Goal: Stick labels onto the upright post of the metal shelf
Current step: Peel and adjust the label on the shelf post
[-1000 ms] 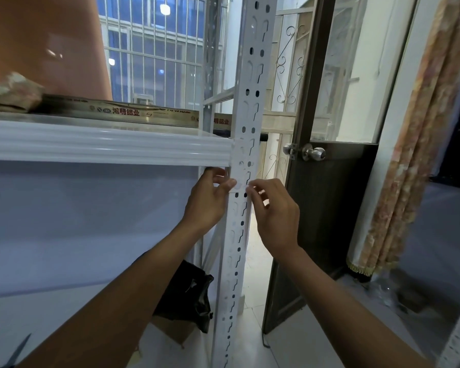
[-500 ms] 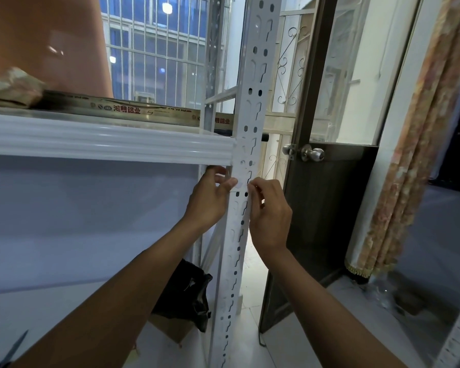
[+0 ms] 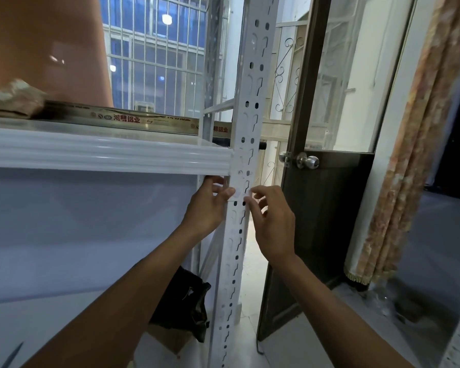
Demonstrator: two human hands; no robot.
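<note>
The white perforated upright post (image 3: pixel 246 110) of the metal shelf runs from top to bottom in the middle of the view. A small pale label (image 3: pixel 240 193) lies across the post just below the shelf beam (image 3: pixel 104 158). My left hand (image 3: pixel 206 205) presses the label's left end with its thumb, its fingers curled behind the post. On the other side, my right hand (image 3: pixel 271 221) touches the label's right end with thumb and forefinger. Another pale label (image 3: pixel 240 159) sits on the post at beam height.
A dark wooden door (image 3: pixel 322 213) with a metal knob (image 3: pixel 307 161) stands open just right of the post. A patterned curtain (image 3: pixel 420 144) hangs further right. A gold aluminium bar (image 3: pixel 122 118) lies on the shelf. A black bag (image 3: pixel 186 304) sits below.
Both hands stay at the label on the post. My right hand's fingers have spread apart a little and its thumb has slid along the label's right end.
</note>
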